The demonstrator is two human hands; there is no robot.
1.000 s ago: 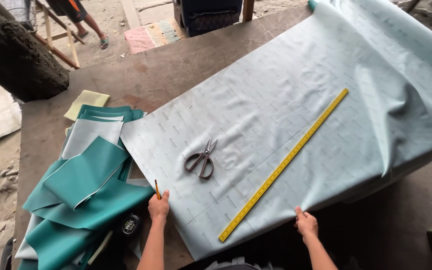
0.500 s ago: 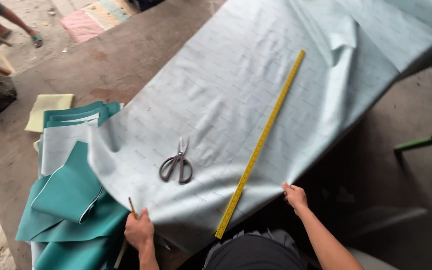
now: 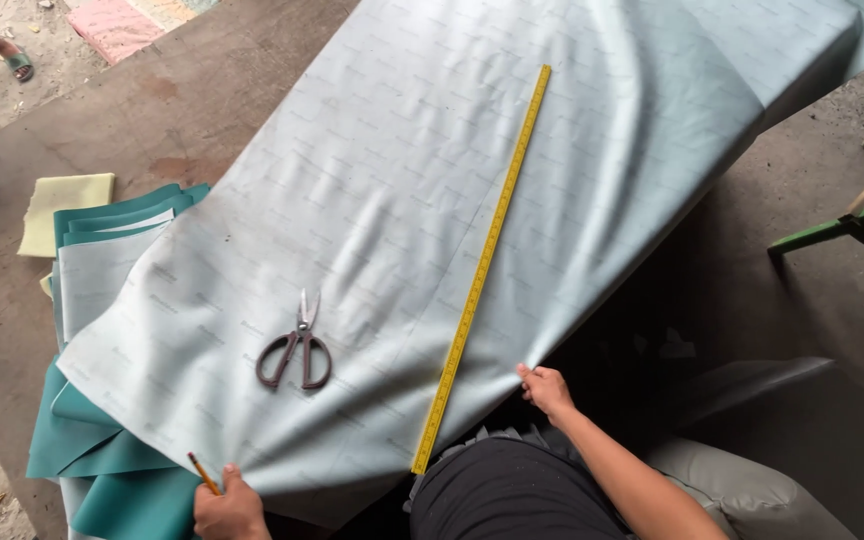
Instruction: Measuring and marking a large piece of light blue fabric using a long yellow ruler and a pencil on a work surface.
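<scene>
Since the earlier frame your view has swung to the right and closer to the table edge, and both of your hands have slid along the near hem of the sheet, so the ruler now runs almost straight away from your body. The big pale grey-blue sheet (image 3: 372, 230) covers most of the brown table (image 3: 152, 110); it is a thin, smooth, slightly shiny material with faint printed rows, and its near edge hangs over the table edge just in front of you. Under its left corner lie folded pieces of teal material (image 3: 102, 460), thicker and matte, and beyond them a small yellow foam pad (image 3: 62, 205). The long yellow ruler (image 3: 482, 265) lies flat on the sheet, its long axis from near your belly up and to the right, between your two hands and nearer to the right one. The dark metal scissors (image 3: 297, 350) rest closed on the sheet, handles toward you, left of the ruler. Your right hand (image 3: 548, 388) pinches the hem just right of the ruler's near end, fingers pressed together on the fold. Your left hand (image 3: 227, 510) grips the hem at the near left corner, fingers curled, with a pencil (image 3: 203, 473) held in them, pointing up and left.
</scene>
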